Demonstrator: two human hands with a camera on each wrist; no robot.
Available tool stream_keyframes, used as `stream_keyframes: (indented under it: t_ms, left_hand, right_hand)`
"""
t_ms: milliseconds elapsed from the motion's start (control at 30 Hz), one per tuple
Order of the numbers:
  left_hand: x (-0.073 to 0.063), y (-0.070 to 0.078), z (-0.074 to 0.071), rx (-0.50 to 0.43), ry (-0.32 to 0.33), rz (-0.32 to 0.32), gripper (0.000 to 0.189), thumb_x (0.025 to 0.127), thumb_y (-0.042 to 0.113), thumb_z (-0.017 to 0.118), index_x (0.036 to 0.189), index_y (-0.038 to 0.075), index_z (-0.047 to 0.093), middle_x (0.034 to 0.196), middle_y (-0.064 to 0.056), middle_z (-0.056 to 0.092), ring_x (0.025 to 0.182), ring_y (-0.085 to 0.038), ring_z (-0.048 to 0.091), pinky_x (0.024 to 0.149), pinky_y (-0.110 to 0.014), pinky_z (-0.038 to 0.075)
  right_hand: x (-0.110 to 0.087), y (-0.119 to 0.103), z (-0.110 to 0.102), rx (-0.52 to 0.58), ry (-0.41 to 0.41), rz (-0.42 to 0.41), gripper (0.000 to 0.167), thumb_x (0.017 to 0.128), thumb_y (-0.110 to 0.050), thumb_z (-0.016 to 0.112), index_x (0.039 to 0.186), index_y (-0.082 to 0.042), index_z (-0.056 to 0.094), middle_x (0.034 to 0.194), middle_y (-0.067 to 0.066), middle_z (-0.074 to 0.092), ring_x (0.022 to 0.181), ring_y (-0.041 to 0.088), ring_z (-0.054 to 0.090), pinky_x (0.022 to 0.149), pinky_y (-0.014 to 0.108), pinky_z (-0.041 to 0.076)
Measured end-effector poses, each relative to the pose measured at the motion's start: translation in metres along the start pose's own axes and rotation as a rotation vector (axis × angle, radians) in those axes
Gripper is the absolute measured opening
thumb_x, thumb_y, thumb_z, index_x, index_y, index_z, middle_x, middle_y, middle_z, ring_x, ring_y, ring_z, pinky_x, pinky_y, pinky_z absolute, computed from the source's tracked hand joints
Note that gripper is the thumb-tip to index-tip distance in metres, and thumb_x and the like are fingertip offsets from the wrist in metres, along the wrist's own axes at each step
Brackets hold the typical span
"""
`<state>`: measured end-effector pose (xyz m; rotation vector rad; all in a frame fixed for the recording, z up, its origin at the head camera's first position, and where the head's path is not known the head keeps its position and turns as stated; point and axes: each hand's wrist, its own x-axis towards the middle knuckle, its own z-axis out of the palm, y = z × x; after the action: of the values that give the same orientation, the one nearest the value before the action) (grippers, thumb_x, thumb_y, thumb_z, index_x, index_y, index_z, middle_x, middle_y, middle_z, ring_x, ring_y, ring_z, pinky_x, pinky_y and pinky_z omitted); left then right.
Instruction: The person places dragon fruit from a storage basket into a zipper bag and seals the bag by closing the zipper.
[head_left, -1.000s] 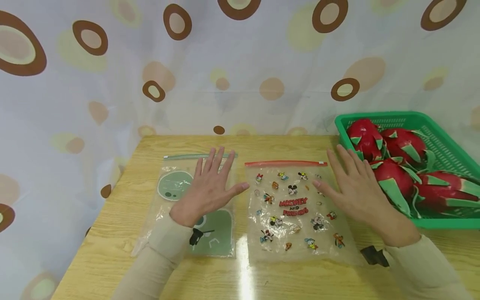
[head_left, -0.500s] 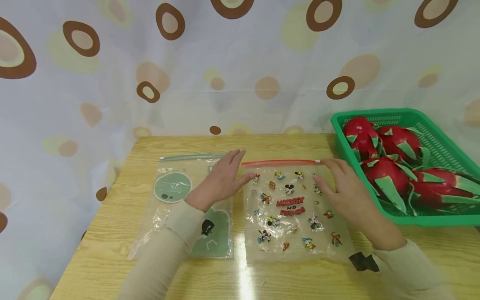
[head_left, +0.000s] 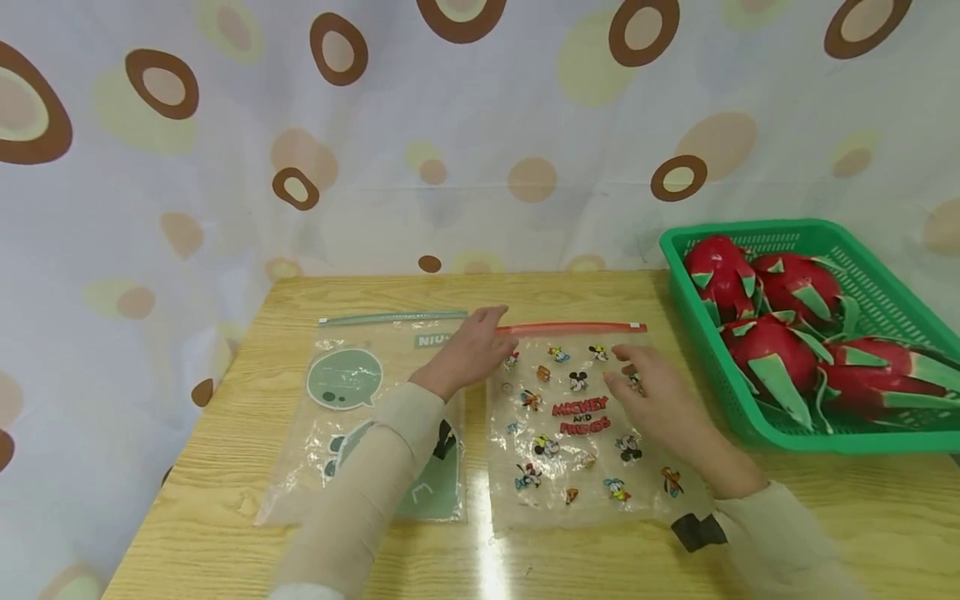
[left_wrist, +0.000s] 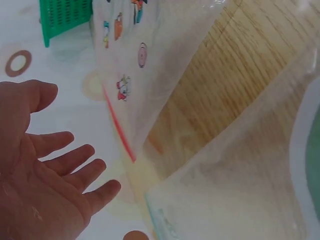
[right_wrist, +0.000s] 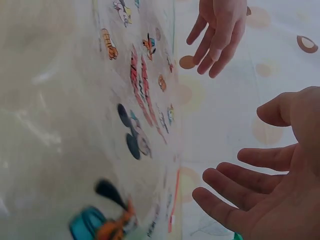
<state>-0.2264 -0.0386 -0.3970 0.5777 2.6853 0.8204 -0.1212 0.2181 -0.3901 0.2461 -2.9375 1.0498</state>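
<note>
A clear zip bag printed with cartoon characters and a red slider strip [head_left: 581, 454] lies flat on the table. Over its upper left corner hovers my left hand [head_left: 474, 348], fingers loosely bent and holding nothing. My right hand [head_left: 660, 404] is above the bag's right side, thumb and fingers spread apart with nothing between them. In the right wrist view, the fingers [right_wrist: 245, 187] are relaxed above the bag. To the left lies a second clear zip bag with green prints and a teal strip [head_left: 345, 379], partly hidden under my left forearm.
At the right stands a green plastic basket [head_left: 862, 442] holding several red dragon fruits [head_left: 780, 358] with green scales. The wooden table [head_left: 420, 292] ends at a spotted curtain [head_left: 480, 217] behind and on the left.
My left hand has moved right, from over the teal-strip bag to the red-strip bag's corner. My right hand has shifted left, away from the basket. Both hands' fingers have bent somewhat.
</note>
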Motion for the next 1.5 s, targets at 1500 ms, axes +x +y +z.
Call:
stream_keyframes:
  t_ms: [1500]
  left_hand:
    - [-0.011,0.001,-0.004,-0.528,-0.394,-0.164,0.036,0.103,0.023,0.052,0.138,0.012,0.056,0.126,-0.008,0.063,0.098,-0.017,0.065,0.079,-0.029,0.058]
  right_hand:
    - [0.002,0.002,0.032,-0.029,-0.194,0.068,0.048,0.1,-0.024,0.054,0.135,0.008,0.052,0.14,0.03,0.047,0.131,0.048,0.043,0.106,0.063,0.04]
